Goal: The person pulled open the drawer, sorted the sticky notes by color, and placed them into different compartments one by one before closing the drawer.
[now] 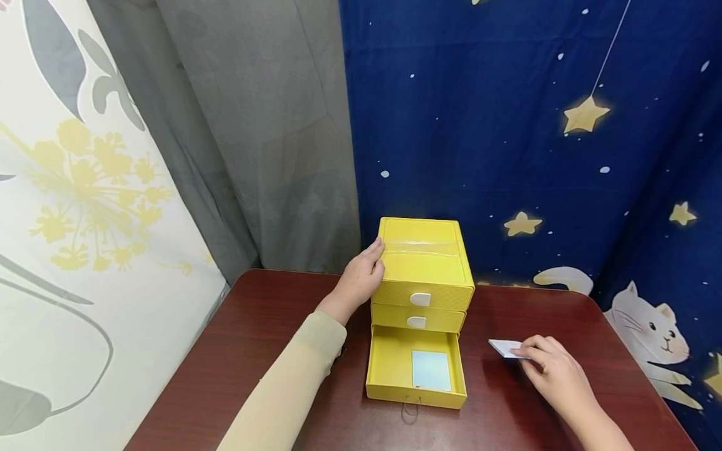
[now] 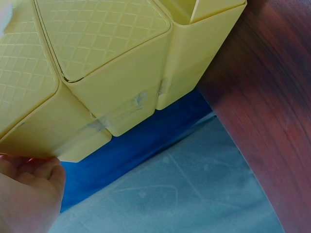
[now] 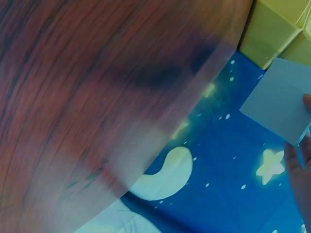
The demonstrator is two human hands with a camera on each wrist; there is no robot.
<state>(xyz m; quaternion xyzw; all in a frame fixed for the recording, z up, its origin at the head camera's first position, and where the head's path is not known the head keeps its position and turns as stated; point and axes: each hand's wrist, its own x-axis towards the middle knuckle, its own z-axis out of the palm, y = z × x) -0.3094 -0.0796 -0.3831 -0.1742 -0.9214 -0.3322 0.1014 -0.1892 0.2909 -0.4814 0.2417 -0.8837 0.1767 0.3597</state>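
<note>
A yellow drawer unit (image 1: pixel 423 266) with three stacked drawers stands on the table. Its bottom drawer (image 1: pixel 389 357) is pulled out, and a light blue square pad of paper (image 1: pixel 431 369) lies flat inside. My left hand (image 1: pixel 361 275) rests against the unit's upper left side, fingertips at the top edge. In the left wrist view, that hand (image 2: pixel 31 187) touches the unit's corner, part of it out of frame. To the right of the drawer, my right hand (image 1: pixel 555 369) pinches a thin pale square pad (image 1: pixel 504 347) between thumb and fingers. The right wrist view shows the pad's broad face (image 3: pixel 277 99).
The dark red-brown wooden table (image 1: pixel 254 338) has rounded far corners. Clear tape (image 1: pixel 420 247) crosses the unit's top, and a thin loop (image 1: pixel 410 410) hangs at the open drawer's front. Behind the table hang a grey curtain (image 1: pixel 271 138) and a blue starry one (image 1: pixel 479 125).
</note>
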